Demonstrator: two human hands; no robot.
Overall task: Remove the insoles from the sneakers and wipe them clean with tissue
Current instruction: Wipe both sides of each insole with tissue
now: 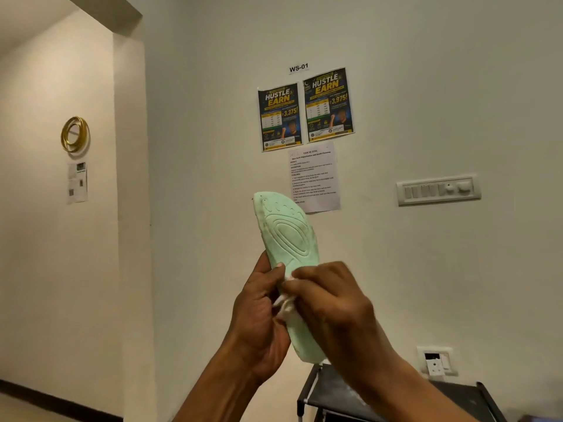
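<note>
Insole (289, 236): mint green, held up at chest height in front of the wall, off any surface. Its long axis runs from 11 o'clock (toe end, high) to 5 o'clock (heel end, low). The moulded underside, with ridged ovals and small toe dots, faces the person.

Left hand (259, 318): at 9 o'clock of the insole's middle, gripping the left edge. The thumb lies across the near face; the fingers wrap behind, mostly hidden.

Right hand (332, 300): at 3 o'clock of the insole, covering its middle. The fingers curl round a wad of white tissue (285, 307) and press it on the near face. Only a crumpled corner of the tissue shows, between the two hands.

Judgement: wiping is under way at mid-length. Both hands touch the insole, but the right does the work. The bare stretch lies toward 11 o'clock of the right hand, so the next stroke likely runs up along the long axis toward the toe.

Writing on the wall:
- Label (298, 67) reads "WS-01".
- Two posters (280, 117) below it read "HUSTLE EARN", one with "3,375!", the other with "3,975!".
- Printed sheet (313, 178) at 1 o'clock of the insole starts "TASK ID"; the rest is too small to read.

Elsewhere: switch panel (438, 189) at 3 o'clock, wall socket (436, 360) and black rack (335, 394) low right, gold ring (75, 134) far left.
</note>
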